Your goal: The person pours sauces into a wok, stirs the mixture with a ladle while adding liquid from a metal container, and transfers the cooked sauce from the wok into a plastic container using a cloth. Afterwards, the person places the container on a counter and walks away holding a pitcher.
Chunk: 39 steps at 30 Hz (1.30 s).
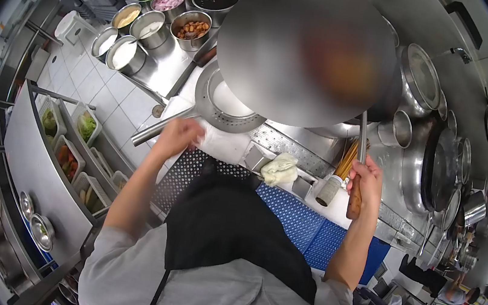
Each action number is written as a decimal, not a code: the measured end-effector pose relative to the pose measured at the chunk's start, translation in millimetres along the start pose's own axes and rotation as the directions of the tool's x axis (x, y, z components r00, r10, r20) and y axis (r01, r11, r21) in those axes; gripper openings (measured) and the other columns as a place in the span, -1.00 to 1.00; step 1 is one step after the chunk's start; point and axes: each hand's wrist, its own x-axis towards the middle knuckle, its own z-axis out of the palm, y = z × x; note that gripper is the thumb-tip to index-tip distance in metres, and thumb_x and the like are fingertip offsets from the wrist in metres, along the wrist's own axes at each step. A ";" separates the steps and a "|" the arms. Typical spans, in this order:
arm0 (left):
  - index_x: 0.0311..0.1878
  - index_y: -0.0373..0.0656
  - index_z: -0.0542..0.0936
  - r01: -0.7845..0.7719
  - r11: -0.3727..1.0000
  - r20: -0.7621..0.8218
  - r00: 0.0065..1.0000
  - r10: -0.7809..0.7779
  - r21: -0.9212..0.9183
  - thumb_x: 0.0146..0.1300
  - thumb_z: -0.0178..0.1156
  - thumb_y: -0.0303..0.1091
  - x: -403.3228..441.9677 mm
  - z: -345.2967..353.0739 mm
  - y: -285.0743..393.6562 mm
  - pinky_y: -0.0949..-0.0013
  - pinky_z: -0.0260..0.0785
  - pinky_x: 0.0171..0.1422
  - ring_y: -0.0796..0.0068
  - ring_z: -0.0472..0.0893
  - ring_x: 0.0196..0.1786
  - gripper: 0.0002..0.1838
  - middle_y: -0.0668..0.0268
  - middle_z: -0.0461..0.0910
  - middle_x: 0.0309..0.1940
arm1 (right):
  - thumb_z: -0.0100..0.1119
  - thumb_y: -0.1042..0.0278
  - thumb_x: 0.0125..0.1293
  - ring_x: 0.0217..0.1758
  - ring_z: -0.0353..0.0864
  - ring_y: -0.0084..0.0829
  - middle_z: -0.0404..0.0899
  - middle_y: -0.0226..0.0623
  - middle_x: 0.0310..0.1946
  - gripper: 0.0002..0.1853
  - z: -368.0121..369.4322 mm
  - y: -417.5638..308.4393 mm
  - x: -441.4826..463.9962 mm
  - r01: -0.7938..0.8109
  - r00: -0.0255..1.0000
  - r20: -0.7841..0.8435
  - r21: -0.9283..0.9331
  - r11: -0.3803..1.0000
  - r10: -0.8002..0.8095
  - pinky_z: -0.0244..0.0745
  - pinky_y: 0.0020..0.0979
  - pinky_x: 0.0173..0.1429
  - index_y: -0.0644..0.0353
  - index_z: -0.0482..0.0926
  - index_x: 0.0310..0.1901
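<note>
Steel counter [163, 68] ahead, right hand [368, 179] wraps a wooden handle [354, 205].

My view is bright but bends toward black edges; a grey oval [280, 53] blurs the top centre, my left hand [179, 136] smears slightly, and glare whitens the metal worktop [168, 65]

The one head-worn camera looks forward and steeply down from close above the black apron [222, 229]. Its wide, rounded view takes in the left hand [179, 137] and right hand [366, 183] at either side beyond the apron, the counter [166, 72] farther past it, and a small, distant person [452, 294] well to its right.
</note>
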 end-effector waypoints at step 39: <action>-0.55 -0.29 0.62 -0.172 0.958 -0.437 0.861 0.259 0.230 0.11 0.26 -0.30 121.1 -48.9 180.9 0.31 0.57 -0.49 0.42 0.66 -0.60 -0.75 0.23 0.60 -0.66 | 0.14 0.51 0.34 -0.70 0.42 -0.65 0.47 -0.50 -0.58 -0.57 1.9 11.3 -22.0 0.273 0.961 -0.073 0.067 0.960 -0.268 0.37 -0.57 -0.63 0.21 0.53 0.25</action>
